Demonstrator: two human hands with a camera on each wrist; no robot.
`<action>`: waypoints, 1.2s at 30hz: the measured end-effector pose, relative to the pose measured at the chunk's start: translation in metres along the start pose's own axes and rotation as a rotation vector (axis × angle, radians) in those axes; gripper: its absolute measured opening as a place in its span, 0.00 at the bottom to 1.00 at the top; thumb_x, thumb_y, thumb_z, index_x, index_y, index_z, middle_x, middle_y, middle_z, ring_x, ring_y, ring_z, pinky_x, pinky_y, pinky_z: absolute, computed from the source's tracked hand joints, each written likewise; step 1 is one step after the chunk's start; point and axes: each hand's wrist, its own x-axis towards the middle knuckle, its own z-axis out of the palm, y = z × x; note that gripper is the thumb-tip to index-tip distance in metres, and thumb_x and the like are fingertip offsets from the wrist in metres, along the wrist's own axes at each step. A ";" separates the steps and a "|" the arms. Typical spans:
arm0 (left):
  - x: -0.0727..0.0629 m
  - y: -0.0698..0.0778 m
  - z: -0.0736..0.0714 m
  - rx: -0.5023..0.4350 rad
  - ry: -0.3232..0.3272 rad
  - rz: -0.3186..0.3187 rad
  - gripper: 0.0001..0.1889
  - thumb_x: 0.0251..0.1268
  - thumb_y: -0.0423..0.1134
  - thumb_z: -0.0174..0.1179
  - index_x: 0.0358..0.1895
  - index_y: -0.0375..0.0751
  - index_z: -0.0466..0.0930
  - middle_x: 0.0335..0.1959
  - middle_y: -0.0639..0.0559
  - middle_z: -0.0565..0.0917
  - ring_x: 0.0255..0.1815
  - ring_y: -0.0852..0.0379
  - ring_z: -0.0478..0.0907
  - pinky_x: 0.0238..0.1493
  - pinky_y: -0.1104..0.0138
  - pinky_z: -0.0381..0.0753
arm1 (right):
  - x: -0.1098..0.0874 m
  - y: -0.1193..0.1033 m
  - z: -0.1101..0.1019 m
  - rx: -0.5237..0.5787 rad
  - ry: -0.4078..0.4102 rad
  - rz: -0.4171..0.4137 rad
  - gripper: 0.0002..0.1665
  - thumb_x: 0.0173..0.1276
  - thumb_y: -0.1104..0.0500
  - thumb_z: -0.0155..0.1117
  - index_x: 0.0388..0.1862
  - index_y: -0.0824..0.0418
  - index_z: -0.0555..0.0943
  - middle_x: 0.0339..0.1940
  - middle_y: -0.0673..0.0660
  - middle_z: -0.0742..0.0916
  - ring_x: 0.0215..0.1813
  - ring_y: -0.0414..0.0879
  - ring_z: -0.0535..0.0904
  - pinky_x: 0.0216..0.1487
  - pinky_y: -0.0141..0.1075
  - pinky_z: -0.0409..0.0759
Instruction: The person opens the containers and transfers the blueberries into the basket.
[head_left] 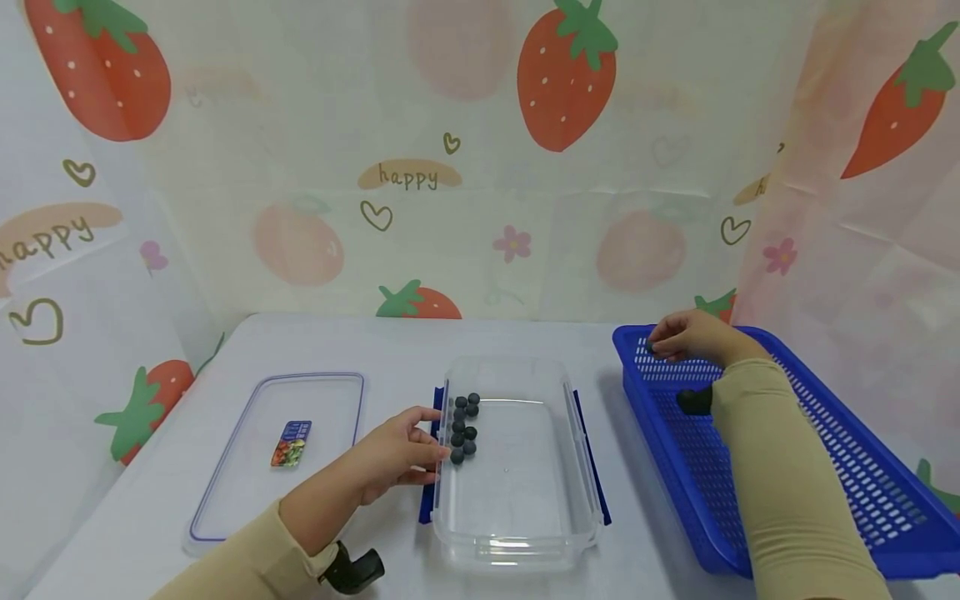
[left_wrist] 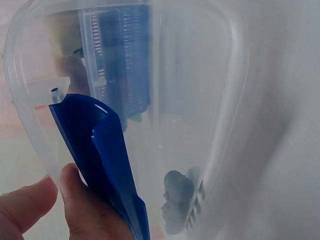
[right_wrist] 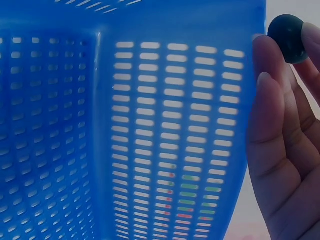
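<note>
My right hand (head_left: 693, 337) is over the far left end of the blue basket (head_left: 675, 492). Between thumb and fingertips it pinches a small dark blueberry-like ball (right_wrist: 289, 39), up at the basket's rim in the right wrist view. My left hand (head_left: 401, 454) grips the left side wall of a clear plastic container (head_left: 517, 492), by its blue side latch (left_wrist: 112, 145). Several similar dark balls (head_left: 458, 439) lie inside, gathered along that left wall. Through the clear plastic, the left wrist view shows them as a blurred dark cluster (left_wrist: 177, 200).
Left of the container, a clear lid (head_left: 232, 492) with a blue-edged seal lies flat, bearing a small printed label (head_left: 291, 443). A second blue latch (head_left: 592, 458) hangs on the container's right side. Strawberry-print sheets (head_left: 480, 225) enclose the white table (head_left: 405, 350).
</note>
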 end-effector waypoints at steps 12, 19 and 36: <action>0.003 -0.002 0.000 -0.029 0.009 -0.005 0.26 0.62 0.30 0.54 0.64 0.44 0.60 0.35 0.42 0.75 0.33 0.52 0.76 0.37 0.63 0.83 | 0.001 0.007 -0.004 -0.030 -0.003 0.011 0.16 0.63 0.68 0.58 0.47 0.76 0.72 0.35 0.57 0.83 0.38 0.45 0.81 0.41 0.37 0.82; 0.003 -0.003 0.000 -0.032 0.006 0.007 0.26 0.62 0.30 0.54 0.64 0.44 0.60 0.34 0.43 0.75 0.33 0.52 0.76 0.36 0.62 0.83 | 0.003 0.012 -0.006 0.000 -0.009 0.020 0.16 0.64 0.68 0.56 0.48 0.77 0.70 0.35 0.56 0.82 0.39 0.45 0.81 0.44 0.39 0.81; 0.002 -0.002 0.002 -0.031 0.024 -0.001 0.27 0.62 0.30 0.55 0.64 0.45 0.60 0.37 0.41 0.76 0.33 0.52 0.76 0.35 0.63 0.83 | 0.000 -0.011 -0.005 0.016 0.013 -0.046 0.21 0.65 0.64 0.58 0.51 0.78 0.68 0.39 0.60 0.82 0.40 0.44 0.81 0.44 0.37 0.81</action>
